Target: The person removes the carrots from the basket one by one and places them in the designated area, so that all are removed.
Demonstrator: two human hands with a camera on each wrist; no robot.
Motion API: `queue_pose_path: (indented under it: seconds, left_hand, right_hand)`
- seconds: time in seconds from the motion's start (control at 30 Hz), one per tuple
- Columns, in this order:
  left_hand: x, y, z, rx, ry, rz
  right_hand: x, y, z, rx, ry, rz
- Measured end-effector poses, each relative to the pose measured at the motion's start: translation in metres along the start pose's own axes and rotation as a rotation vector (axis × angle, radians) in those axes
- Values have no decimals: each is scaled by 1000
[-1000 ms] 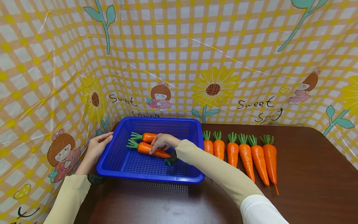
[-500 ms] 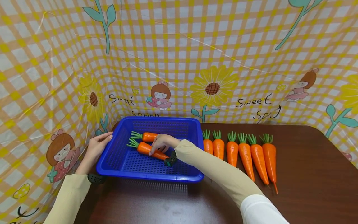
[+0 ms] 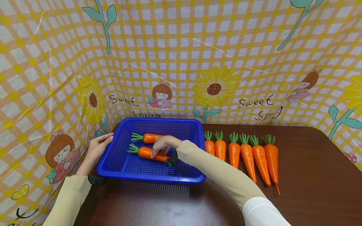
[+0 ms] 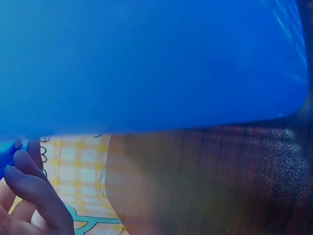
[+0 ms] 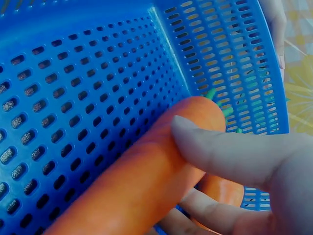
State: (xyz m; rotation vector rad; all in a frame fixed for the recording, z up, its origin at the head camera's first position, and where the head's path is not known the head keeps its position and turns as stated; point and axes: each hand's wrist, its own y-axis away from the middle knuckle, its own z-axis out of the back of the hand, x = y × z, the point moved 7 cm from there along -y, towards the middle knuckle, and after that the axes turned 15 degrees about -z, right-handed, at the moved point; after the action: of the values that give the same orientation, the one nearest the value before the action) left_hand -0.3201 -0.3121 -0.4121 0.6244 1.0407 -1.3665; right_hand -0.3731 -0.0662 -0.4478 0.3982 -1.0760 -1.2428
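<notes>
A blue plastic basket [image 3: 152, 179] with slotted walls and floor stands on the left part of the table. My left hand [image 3: 96, 150] grips its left rim, and bent fingers [image 4: 36, 188] show beneath the basket's edge in the left wrist view. Inside the basket, my right hand [image 3: 164, 145] holds an orange carrot [image 3: 145, 152] by its middle, thumb on one side and fingers around the other. This carrot's green stalks point left; the wrist camera covers its tip. Behind it lies a second carrot [image 3: 150, 138], partly hidden by the hand.
Right of the basket, several carrots [image 3: 246, 157] lie side by side on the dark brown table [image 3: 308, 169], stalks toward the back. My right forearm crosses the basket's right rim and hides some of their tips. A checked cloth [image 3: 181, 56] hangs behind and at the left.
Very little differs. The view shifts slightly, and the tip of the held carrot is now covered by the right wrist camera. Both hands keep their holds.
</notes>
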Motion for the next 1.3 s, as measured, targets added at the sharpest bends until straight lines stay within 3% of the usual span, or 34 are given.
queue_pose_path:
  seconds: [0.17, 0.4, 0.5, 0.53, 0.63, 0.73, 0.77, 0.87, 1.3]
  left_hand:
    - [-1, 0, -1, -5, -4, -5]
    - [1, 1, -3, -14, -8, 12]
    - [2, 2, -4, -9, -1, 15]
    - [2, 2, -4, -7, -2, 16]
    - [2, 3, -2, -8, -7, 19]
    - [2, 3, 0, -21, -19, 20]
    - [3, 3, 0, -25, -25, 22]
    - [3, 4, 1, -34, -41, 28]
    - [0, 5, 2, -45, -27, 12]
  right_hand:
    - [-1, 2, -1, -19, 36, 6]
    - [-4, 7, -6, 39, 31, 22]
    - [-7, 17, -8, 34, 7, 93]
    - [-6, 23, -8, 10, -15, 205]
    - [-8, 31, -8, 5, -33, 251]
    - [-6, 29, -7, 38, 11, 212]
    - [-6, 25, -7, 72, 49, 106]
    - [-4, 22, -7, 118, 105, 61]
    - [-6, 36, 13, 44, -52, 108]
